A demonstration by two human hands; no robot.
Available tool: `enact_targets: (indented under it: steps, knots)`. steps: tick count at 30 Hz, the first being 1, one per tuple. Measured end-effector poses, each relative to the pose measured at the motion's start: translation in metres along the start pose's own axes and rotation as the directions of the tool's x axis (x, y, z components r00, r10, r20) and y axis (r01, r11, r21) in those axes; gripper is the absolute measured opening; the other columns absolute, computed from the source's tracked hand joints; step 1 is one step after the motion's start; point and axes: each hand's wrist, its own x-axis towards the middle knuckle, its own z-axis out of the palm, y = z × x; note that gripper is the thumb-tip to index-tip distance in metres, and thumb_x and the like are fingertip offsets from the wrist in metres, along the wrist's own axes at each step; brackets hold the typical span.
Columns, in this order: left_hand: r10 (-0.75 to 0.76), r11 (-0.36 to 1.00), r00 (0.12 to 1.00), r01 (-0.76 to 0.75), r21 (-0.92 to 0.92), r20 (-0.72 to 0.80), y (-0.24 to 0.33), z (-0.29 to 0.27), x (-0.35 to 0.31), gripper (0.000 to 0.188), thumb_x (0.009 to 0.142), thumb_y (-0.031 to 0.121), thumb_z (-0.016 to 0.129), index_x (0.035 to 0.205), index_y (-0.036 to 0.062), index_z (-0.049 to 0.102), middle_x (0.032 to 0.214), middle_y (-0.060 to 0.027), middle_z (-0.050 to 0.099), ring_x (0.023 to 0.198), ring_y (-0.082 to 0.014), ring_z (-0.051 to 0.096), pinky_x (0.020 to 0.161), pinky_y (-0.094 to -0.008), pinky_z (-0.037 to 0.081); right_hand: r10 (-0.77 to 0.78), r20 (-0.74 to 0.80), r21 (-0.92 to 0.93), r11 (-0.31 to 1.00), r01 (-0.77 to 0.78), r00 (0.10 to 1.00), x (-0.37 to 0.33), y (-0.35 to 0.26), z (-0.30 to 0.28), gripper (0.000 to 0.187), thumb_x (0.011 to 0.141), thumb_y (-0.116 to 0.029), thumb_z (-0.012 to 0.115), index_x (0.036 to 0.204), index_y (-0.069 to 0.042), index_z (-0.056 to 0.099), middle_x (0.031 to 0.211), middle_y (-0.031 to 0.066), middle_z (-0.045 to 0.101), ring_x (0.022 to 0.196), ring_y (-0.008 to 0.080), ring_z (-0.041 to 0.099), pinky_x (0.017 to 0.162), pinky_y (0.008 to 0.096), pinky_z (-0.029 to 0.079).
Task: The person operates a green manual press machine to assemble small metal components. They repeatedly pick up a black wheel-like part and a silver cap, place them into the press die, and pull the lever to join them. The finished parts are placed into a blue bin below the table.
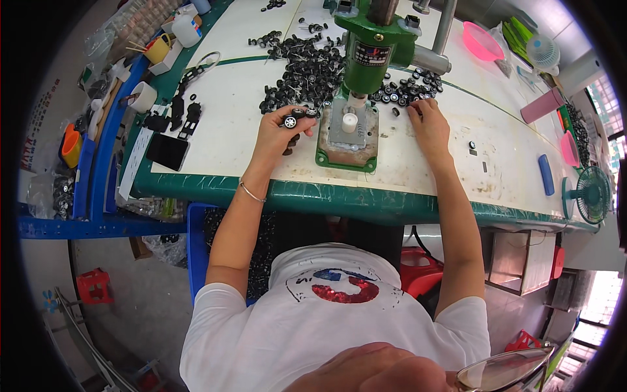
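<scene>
My left hand [277, 134] is closed around several small black toy wheels [290, 122] with silver hubs, left of a green arbor press [368, 65]. A white cylindrical holder [349, 122] stands on the metal base plate [346, 155], under the press ram. To the right of the press, my right hand [430, 127] has its fingers curled down at the near edge of a pile of loose wheels [405, 89]. Its fingertips are drawn together, and what lies between them is hidden. Left of the press spreads a larger heap of black wheels on metal axles [304, 68].
A black phone-like slab [168, 151] and black plastic parts [189, 117] lie at the left. One loose wheel [471, 144], a blue bar [546, 174] and a green fan [593, 195] are at the right. Farther back sit a pink basket [482, 42] and a pink cylinder [542, 106].
</scene>
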Motion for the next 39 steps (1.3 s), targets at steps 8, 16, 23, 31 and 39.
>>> enact_targets:
  steps: [8,16,23,31,39]
  knots:
    - [0.033,0.995,0.999,-0.030,-0.097,0.032,0.004,0.018,0.003,0.014,0.082,0.010,0.073,0.092,0.0022,0.070,0.068,-0.0025,0.065,0.051,-0.0019,0.050,0.042,-0.0168,0.028,0.044,0.136,0.665,0.736,-0.125,0.990,-0.002,-0.041,-0.008,0.017,0.092,-0.014,0.059,0.103,-0.003,0.066,0.088,0.0061,0.066,0.072,0.0137,0.061,0.066,0.0274,0.050]
    - [0.151,0.988,0.988,-0.151,-0.028,0.010,0.001,0.029,0.006,0.015,0.079,0.006,0.075,0.093,0.0030,0.071,0.073,-0.0017,0.065,0.059,-0.0055,0.056,0.049,-0.0177,0.037,-0.034,0.285,0.667,0.724,-0.173,0.958,-0.009,-0.107,-0.002,0.028,0.088,-0.021,0.064,0.102,0.003,0.065,0.086,0.0105,0.066,0.077,0.0173,0.061,0.072,0.0304,0.049]
    - [0.286,0.958,0.955,-0.283,-0.043,0.078,0.003,0.036,0.011,0.012,0.078,0.002,0.075,0.088,0.0012,0.069,0.080,0.0003,0.061,0.060,-0.0066,0.055,0.053,-0.0210,0.042,0.053,0.460,0.684,0.615,-0.392,0.886,-0.012,-0.109,-0.002,0.028,0.090,-0.024,0.064,0.103,0.001,0.066,0.083,0.0046,0.063,0.067,0.0106,0.054,0.061,0.0273,0.044]
    - [0.339,0.940,0.926,-0.340,-0.026,0.166,0.013,0.051,0.016,0.014,0.077,0.001,0.075,0.088,-0.0009,0.068,0.082,0.0011,0.061,0.060,-0.0055,0.054,0.053,-0.0207,0.040,0.208,0.339,0.868,0.308,-0.390,0.917,0.001,-0.096,-0.017,0.025,0.094,-0.020,0.059,0.111,-0.003,0.066,0.076,-0.0022,0.058,0.061,0.0035,0.048,0.052,0.0194,0.036]
    - [0.310,0.949,0.936,-0.296,-0.105,0.168,0.018,0.057,0.023,0.015,0.076,0.001,0.076,0.090,-0.0010,0.069,0.081,-0.0004,0.063,0.060,-0.0056,0.054,0.055,-0.0218,0.044,0.203,0.131,0.923,0.333,-0.194,0.970,0.054,-0.083,-0.078,0.023,0.094,-0.018,0.053,0.105,-0.002,0.065,0.069,0.0007,0.055,0.055,0.0078,0.047,0.049,0.0210,0.034]
